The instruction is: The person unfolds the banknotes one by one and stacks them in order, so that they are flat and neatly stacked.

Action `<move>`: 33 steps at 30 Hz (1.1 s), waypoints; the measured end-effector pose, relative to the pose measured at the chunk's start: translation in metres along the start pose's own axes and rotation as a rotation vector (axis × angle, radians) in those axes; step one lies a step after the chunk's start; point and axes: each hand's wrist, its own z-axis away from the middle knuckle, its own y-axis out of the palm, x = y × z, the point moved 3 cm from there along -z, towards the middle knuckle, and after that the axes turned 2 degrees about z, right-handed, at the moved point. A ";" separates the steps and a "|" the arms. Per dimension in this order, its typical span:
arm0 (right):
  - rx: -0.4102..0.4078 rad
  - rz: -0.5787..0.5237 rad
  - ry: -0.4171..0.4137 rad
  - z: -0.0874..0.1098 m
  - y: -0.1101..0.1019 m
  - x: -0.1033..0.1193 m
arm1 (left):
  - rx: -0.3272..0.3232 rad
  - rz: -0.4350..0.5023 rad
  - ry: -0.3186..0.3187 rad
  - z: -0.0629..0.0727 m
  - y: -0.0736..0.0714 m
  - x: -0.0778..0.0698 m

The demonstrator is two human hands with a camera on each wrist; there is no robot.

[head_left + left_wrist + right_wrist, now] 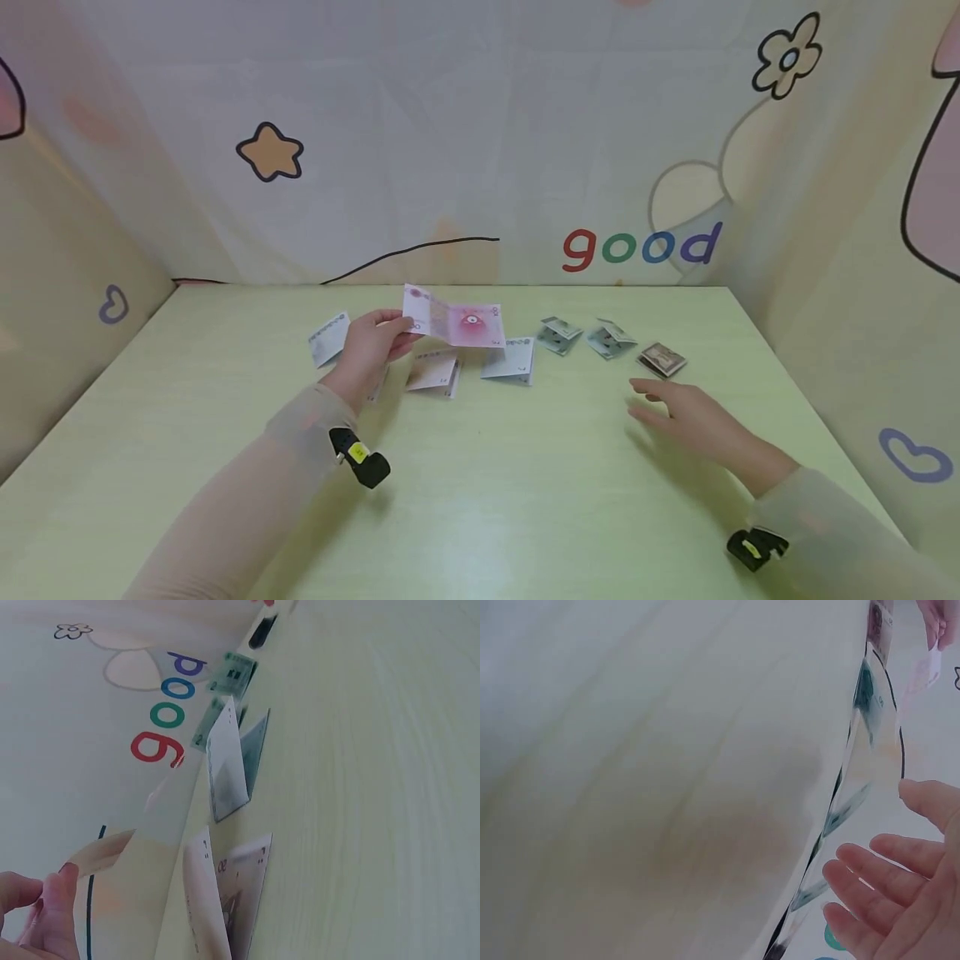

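Observation:
In the head view my left hand (372, 350) pinches the left end of a pink banknote (476, 325), creased and held above the table. The left wrist view has the same note (103, 855) at finger and thumb. Under it, folded notes stand tented: a brownish one (432, 371) and a blue-grey one (510, 360). My right hand (697, 421) holds nothing, its fingers spread loosely near a small folded brown note (662, 359). The right wrist view shows the palm and fingers of the right hand (907, 892) apart from the table.
Two green folded notes (558, 335) stand toward the back right of the pale table (480, 500). A whitish note (328, 340) lies left of my left hand, and another note (380, 383) is partly hidden behind it. A printed cloth wall (450, 125) rises behind the table.

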 end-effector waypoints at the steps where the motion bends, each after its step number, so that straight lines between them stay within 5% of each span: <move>1: 0.002 -0.005 -0.003 -0.002 0.000 0.003 | 0.008 0.024 -0.001 0.002 0.000 -0.001; 10: -0.001 -0.165 -0.065 -0.025 0.003 0.026 | 0.092 0.102 -0.036 0.022 0.009 0.001; 22: 0.096 -0.541 0.128 -0.053 0.018 0.045 | 0.208 0.078 -0.059 0.048 0.041 0.016; 33: 0.074 -0.658 0.205 -0.048 0.024 0.046 | 0.234 0.013 -0.085 0.057 0.041 0.035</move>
